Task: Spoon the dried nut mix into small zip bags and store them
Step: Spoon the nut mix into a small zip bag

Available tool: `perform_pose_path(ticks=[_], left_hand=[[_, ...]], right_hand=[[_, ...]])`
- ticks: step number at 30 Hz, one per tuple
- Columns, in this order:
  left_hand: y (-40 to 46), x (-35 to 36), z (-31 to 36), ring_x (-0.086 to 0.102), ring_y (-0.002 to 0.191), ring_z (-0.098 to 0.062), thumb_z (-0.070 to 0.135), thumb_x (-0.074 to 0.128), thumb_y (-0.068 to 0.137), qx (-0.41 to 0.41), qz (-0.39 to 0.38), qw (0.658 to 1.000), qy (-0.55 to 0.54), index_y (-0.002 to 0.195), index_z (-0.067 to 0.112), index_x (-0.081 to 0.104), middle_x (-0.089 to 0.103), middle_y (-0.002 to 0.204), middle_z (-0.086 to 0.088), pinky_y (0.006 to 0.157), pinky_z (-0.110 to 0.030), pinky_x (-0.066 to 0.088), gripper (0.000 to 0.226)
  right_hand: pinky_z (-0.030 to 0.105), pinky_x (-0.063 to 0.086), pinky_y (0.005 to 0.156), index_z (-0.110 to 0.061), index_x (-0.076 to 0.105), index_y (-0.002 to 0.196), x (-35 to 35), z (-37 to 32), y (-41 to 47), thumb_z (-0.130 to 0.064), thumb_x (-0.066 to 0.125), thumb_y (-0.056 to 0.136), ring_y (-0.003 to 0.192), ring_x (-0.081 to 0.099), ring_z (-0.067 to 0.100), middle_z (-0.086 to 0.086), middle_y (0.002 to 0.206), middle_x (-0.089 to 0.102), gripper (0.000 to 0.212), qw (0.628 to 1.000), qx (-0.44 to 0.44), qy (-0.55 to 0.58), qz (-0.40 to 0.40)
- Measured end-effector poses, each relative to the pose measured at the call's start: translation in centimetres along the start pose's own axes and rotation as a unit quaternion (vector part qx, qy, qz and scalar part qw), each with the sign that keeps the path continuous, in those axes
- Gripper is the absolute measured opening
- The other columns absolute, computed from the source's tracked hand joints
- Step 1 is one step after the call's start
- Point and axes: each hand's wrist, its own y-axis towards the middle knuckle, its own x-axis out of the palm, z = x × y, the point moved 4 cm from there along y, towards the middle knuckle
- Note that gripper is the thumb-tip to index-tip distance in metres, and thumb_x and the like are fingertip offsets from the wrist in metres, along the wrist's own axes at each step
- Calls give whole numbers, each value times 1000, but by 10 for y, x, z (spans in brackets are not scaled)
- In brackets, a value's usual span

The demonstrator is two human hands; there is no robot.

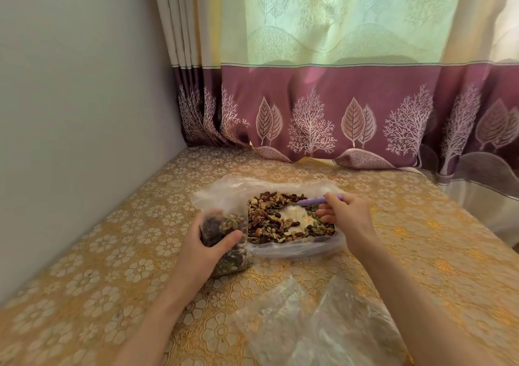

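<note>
Head view
Surface [421, 239]: one, under a gold floral cloth; wall along its left edge, curtain [337, 99] along its far edge.
Large bag [283, 246]: one clear plastic bag, lying open near the middle of the surface, long axis running left to right.
Nut mix [269, 225]: spread in a ring inside the large bag, with a bare pale patch at the centre.
Spoon [314, 200]: one, purple handle; long axis roughly left to right, bowl end pointing left into the mix, handle end toward the right.
Right hand [346, 217]: its grip is closed on the spoon handle, thumb and fingers pinching it above the right part of the mix.
Small zip bag [224, 245]: one, filled with mix, standing at the large bag's left end, mouth pointing up and away.
Left hand [205, 250]: its grip is wrapped round the small zip bag, thumb across the front.
Empty bags [317, 323]: clear, lying flat near the surface's near edge; two seem to overlap, exact count unclear.
</note>
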Motion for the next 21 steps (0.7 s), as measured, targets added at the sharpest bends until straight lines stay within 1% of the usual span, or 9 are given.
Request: perform_pose_path(ticks=[2,3,5,6,9,12,16,19,21], left_hand=[[0,0,0,58,87,1,54,71,53,1,-3,1000,9,100,45,54,58,101,17,58,-12,48,51],[-1,0,1,59,86,4,54,71,52,3,-4,1000,10,100,44,53,58,101,17,57,-11,48,52],[-1,0,3,58,83,10,54,72,50,7,-5,1000,10,100,44,53,56,101,18,56,-6,46,54],[-1,0,3,57,82,10,54,72,50,7,-6,1000,13,99,44,53,56,101,18,57,-4,45,54],[-1,0,3,55,84,11,52,73,51,6,-16,999,27,97,50,51,55,102,21,57,-4,45,51],[-1,-1,1,53,86,14,55,72,50,-3,-29,999,36,96,54,49,54,102,24,64,-9,43,52],[-1,-1,2,53,85,14,52,72,52,-12,-44,998,36,97,55,48,55,103,22,59,-4,44,51],[-1,0,2,55,94,3,48,73,54,-25,-62,998,19,102,51,47,57,107,14,67,-10,44,56],[-2,0,1,56,97,-2,46,74,55,-31,-67,997,10,105,49,47,58,108,12,70,-15,45,57]], right_hand=[[23,48,56,-21,72,50,-5,0,2,-10,51,93,56,56,11,-6,50,66,49,999,5,4,38],[23,46,55,-16,70,52,-8,0,2,-9,52,92,57,55,13,-7,49,64,44,998,5,9,55],[23,41,51,-14,66,60,-11,1,3,-5,52,90,55,50,13,-7,46,62,34,997,8,28,78],[22,39,50,-12,64,63,-12,1,4,-4,52,90,54,49,12,-6,46,61,31,996,14,38,86],[19,38,48,-7,63,71,-13,1,4,-4,52,90,53,51,11,1,56,60,22,993,19,64,96],[16,39,45,-3,64,75,-11,-8,2,-4,53,90,50,50,9,4,60,59,18,992,-1,89,93],[15,38,43,-2,64,75,-9,-26,-3,-3,52,90,48,51,8,6,61,59,19,988,-33,134,70],[16,39,45,3,65,82,-5,-41,-8,-3,50,90,52,51,12,10,65,59,18,984,-49,165,38],[16,40,46,3,66,83,0,-50,-12,-4,50,91,54,52,12,10,66,60,19,984,-58,168,16]])
